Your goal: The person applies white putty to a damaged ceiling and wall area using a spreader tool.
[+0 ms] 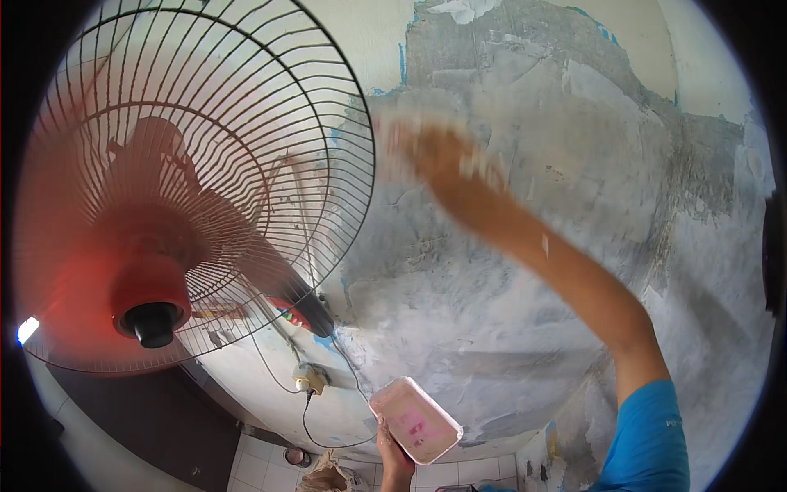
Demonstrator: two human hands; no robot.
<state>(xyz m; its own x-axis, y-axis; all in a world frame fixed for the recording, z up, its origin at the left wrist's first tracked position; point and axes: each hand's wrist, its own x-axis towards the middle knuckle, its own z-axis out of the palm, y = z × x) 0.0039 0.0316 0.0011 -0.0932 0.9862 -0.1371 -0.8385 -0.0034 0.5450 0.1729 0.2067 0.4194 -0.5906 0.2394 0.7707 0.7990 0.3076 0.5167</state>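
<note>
My right hand (439, 147) is raised at the upper middle, against or close to a patchy grey plastered wall (522, 277). It is motion-blurred, and a blurred pale, reddish object shows at its fingers; what that is I cannot tell. Low in the view, my left hand (393, 452) grips the lower left side of a pale pink rectangular tray (416, 420). The tray is tilted, with whitish residue on its rim and pink marks inside.
A red electric fan with a black wire guard (373, 138) fills the left. Below it are a wall socket (312, 378) with plugs and hanging cords. A crumpled bag (329, 476) and a small round container (297, 456) stand on the white tiled floor (264, 473). A dark panel (154, 418) lies lower left.
</note>
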